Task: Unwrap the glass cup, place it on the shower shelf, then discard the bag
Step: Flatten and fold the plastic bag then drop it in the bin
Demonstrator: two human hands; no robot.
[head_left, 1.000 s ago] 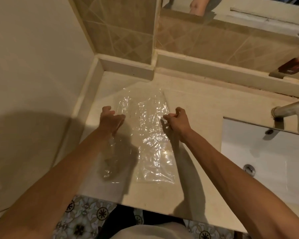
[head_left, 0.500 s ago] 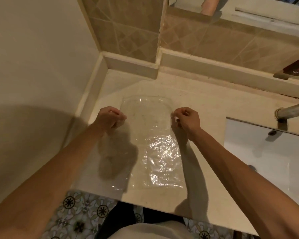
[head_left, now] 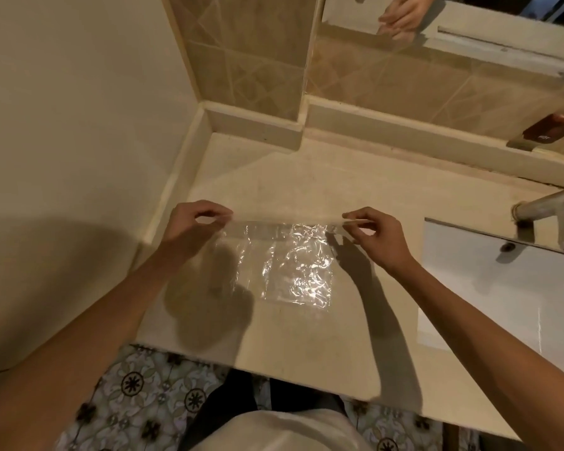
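Observation:
A clear, crinkled plastic bag [head_left: 293, 271] lies on the beige counter [head_left: 306, 336], empty and flattened. My left hand [head_left: 192, 226] pinches the bag's far left corner between thumb and fingers. My right hand [head_left: 375, 236] pinches the far right corner the same way. The far edge is stretched taut between both hands and looks doubled over toward me. The glass cup is nowhere in the head view.
A white sink basin [head_left: 508, 294] sits to the right with a metal faucet [head_left: 554, 206] over it. A mirror [head_left: 453, 14] and tiled backsplash stand behind. A dark soap dish [head_left: 554, 128] rests on the ledge. A plain wall bounds the left; patterned floor tiles [head_left: 137, 402] lie below.
Both hands have moved apart and toward me with the bag's far edge, folding it over. The bag now looks shorter and wider than before.

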